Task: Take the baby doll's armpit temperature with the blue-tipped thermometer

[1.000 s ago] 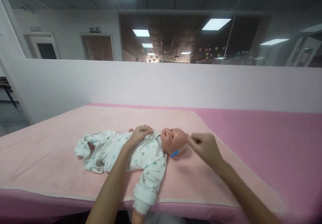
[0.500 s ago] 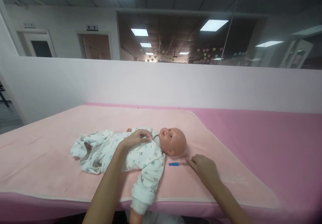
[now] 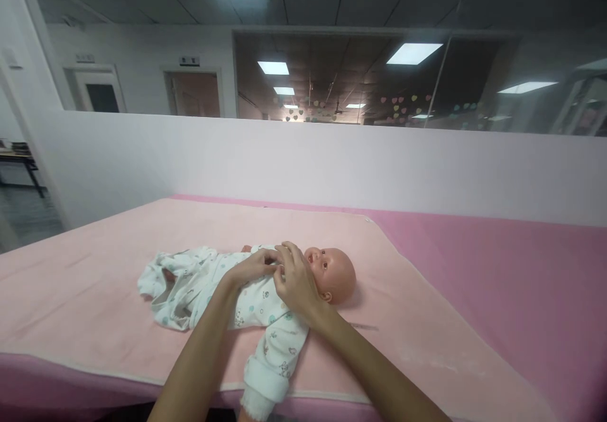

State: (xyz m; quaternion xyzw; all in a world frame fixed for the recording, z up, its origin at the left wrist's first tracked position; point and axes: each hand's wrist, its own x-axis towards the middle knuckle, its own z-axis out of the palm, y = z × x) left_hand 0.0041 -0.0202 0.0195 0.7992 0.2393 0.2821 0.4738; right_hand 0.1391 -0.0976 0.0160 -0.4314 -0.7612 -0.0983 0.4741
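Observation:
A baby doll [image 3: 336,276] lies on its back, its bald head to the right, in a white printed outfit [image 3: 256,302]. My left hand [image 3: 253,267] rests on the doll's chest, its fingers closed on the cloth near the collar. Right beside it, my right hand [image 3: 298,281] bends over the neckline with thumb and fingers closing on the same cloth. The fingertips of both hands meet there, and the exact spot they grip is partly hidden. Under my right forearm lies a slim stick-like thing [image 3: 364,326]; only its thin end shows, its blue part being covered.
A peach-coloured blanket [image 3: 104,283] covers much of the pink padded surface [image 3: 512,283]. A white partition [image 3: 355,169] with glass above stands behind it. At the far left there is a table [image 3: 21,159].
My right hand has left the slim blue-ended stick and moved left onto the doll's collar, beside my left hand. My left hand stays on the chest. The view has shifted slightly.

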